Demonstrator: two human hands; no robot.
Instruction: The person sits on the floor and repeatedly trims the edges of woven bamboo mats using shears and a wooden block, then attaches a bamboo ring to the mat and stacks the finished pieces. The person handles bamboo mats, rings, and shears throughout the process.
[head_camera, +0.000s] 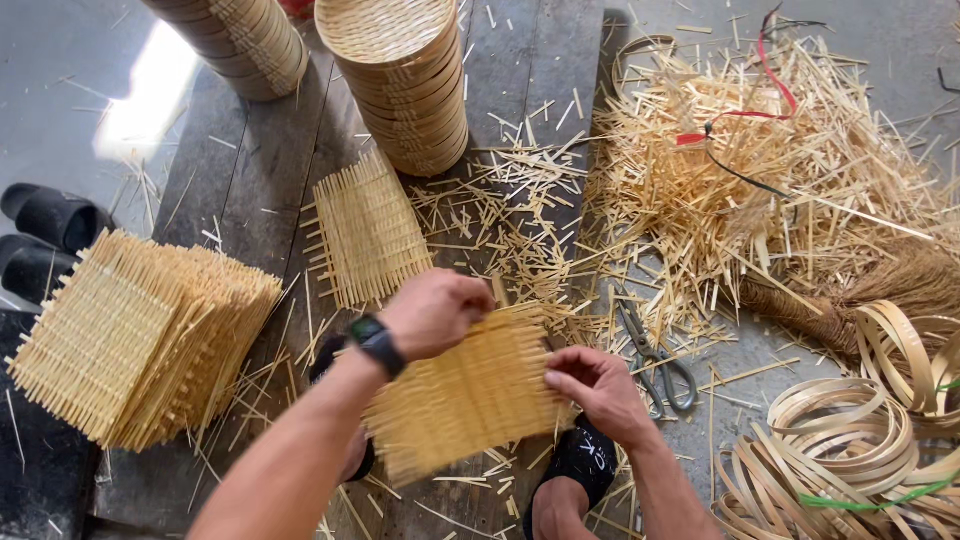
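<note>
Between both hands: one woven mat, fingers pinching edges; two basket stacks behind.

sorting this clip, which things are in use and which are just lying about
In use: left hand and right hand, each with a grip on the square woven bamboo mat.

Lying about: grey metal scissors, stacked round woven trays, black slippers.

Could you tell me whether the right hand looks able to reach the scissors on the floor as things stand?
Probably yes. The scissors lie in the open just beside the right hand, with only loose bamboo slivers around them. But that hand is pinching the woven mat, which the left hand also grips, so it must let go first.
</note>
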